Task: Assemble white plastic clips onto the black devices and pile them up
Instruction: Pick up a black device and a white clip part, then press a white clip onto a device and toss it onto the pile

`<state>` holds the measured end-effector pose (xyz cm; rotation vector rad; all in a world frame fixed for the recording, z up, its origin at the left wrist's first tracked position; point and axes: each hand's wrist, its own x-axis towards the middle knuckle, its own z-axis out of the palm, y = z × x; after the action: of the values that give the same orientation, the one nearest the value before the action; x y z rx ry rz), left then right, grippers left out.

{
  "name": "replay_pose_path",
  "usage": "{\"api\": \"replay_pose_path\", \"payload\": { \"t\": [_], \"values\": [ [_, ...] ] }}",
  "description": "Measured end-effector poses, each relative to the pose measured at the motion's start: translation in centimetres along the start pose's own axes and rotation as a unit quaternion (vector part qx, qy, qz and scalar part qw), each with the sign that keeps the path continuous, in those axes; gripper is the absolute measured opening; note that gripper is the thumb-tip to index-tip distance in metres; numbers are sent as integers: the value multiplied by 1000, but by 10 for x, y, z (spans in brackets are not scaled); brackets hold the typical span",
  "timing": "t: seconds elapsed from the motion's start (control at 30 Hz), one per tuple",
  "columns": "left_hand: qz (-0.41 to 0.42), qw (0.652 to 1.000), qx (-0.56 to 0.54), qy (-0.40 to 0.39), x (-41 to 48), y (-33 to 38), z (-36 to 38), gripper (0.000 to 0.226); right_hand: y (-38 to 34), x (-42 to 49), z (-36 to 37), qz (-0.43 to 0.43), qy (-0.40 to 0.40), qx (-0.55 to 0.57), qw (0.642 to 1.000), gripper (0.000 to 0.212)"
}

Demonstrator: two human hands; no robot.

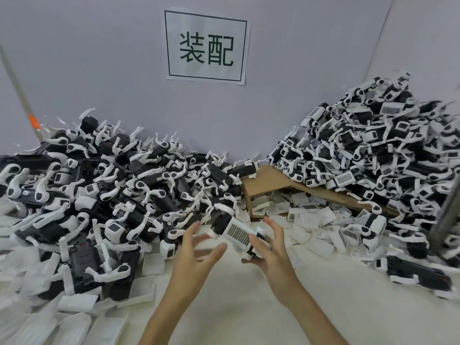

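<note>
One black device (232, 230) in right hand (272, 247) slants up-left.

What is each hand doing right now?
Left hand: open, fingers spread, holding nothing.
Right hand: fingers curled round the black device with a white labelled plastic clip.
</note>
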<state>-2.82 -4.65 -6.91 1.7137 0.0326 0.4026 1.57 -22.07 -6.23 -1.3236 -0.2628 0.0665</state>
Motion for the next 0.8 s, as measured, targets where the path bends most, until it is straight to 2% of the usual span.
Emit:
{"api": "replay_pose_path", "payload": {
  "t": [0.07, 0.13, 0.2, 0.33, 0.37, 0.47, 0.53, 0.63, 0.7, 0.8],
  "values": [
    [-55, 989, -136, -4, 3, -4, 3, 81, -2, -1, 0, 30, -49, 17, 998, 56],
    [-78, 977, -201, 3, 6, -10, 4, 82, 0, -4, 2, 36, -104, -17, 994, 51],
    [-84, 972, -218, 5, 7, -13, 1, 78, -1, -7, 5, 18, -126, -75, 989, 49],
    [-103, 973, -199, 55, 7, -17, 1, 69, -5, -9, 6, -24, -101, -184, 977, 39],
    [-110, 972, -198, 68, 7, -18, 2, 60, -8, -9, 6, -7, -92, -172, 981, 36],
    [-108, 964, -215, 117, 11, -14, 1, 29, -17, -13, 5, 93, -43, -37, 994, 25],
    [-104, 960, -216, 146, 16, -12, -6, 26, -22, -15, -1, 154, -25, 35, 987, 28],
    [-104, 964, -200, 142, 21, -12, -8, 26, -42, -13, -10, 211, -5, 101, 972, 31],
    [-113, 965, -201, 127, 23, -13, -4, 27, -73, 12, -21, 164, 31, 128, 978, 37],
    [-122, 967, -196, 108, 22, -10, 3, 30, -175, 75, -32, 8, 46, 192, 980, 40]
  ]
}}
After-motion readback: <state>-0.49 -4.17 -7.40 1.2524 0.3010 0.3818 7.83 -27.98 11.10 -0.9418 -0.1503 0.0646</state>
